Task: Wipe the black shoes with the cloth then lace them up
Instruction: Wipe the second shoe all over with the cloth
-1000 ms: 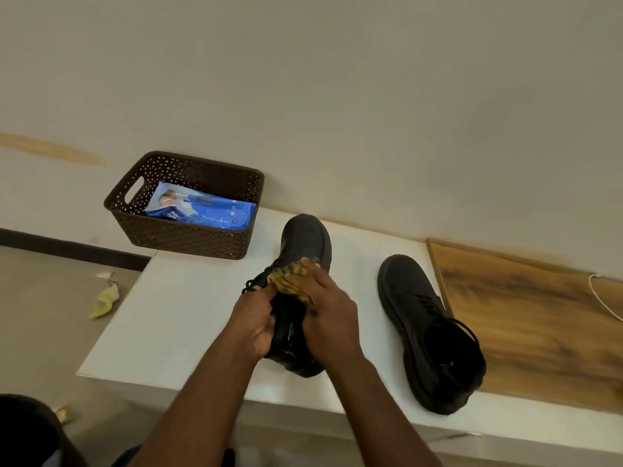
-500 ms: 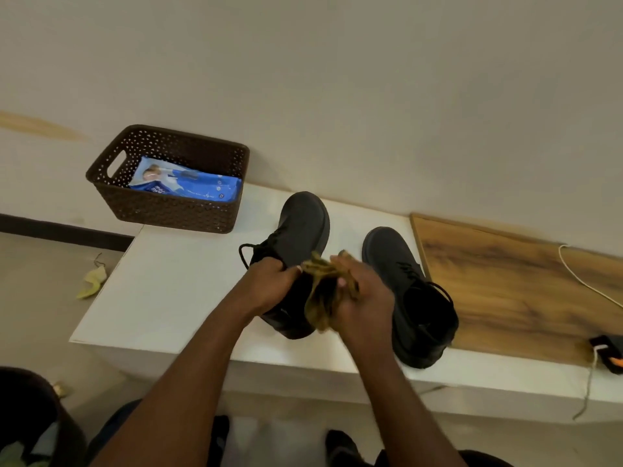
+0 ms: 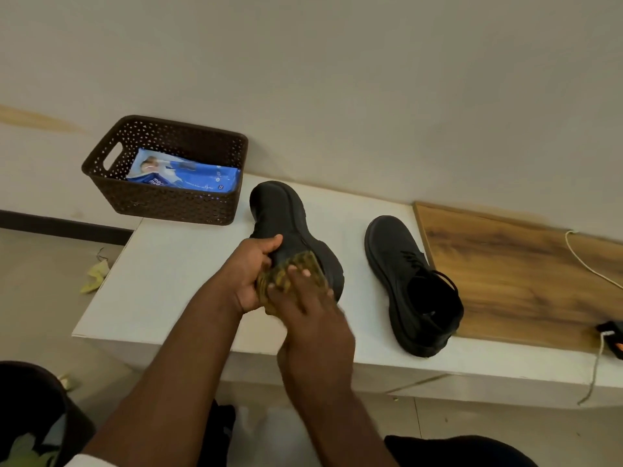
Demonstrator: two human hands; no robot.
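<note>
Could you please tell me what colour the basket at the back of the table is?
The basket is dark brown, with a perforated weave; the head view shows it.

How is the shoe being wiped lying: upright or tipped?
Tipped. The held shoe shows its sole side, gripped by the left hand; the right hand presses the cloth on it.

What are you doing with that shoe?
A person is cleaning a pair of black shoes. The left hand grips one black shoe that is tipped on its side on the white table, while the right hand presses a yellowish cloth against it. The other shoe stands upright on the table to the right, untouched, its laces loose. A brown basket holding a blue packet sits at the back left.
</note>
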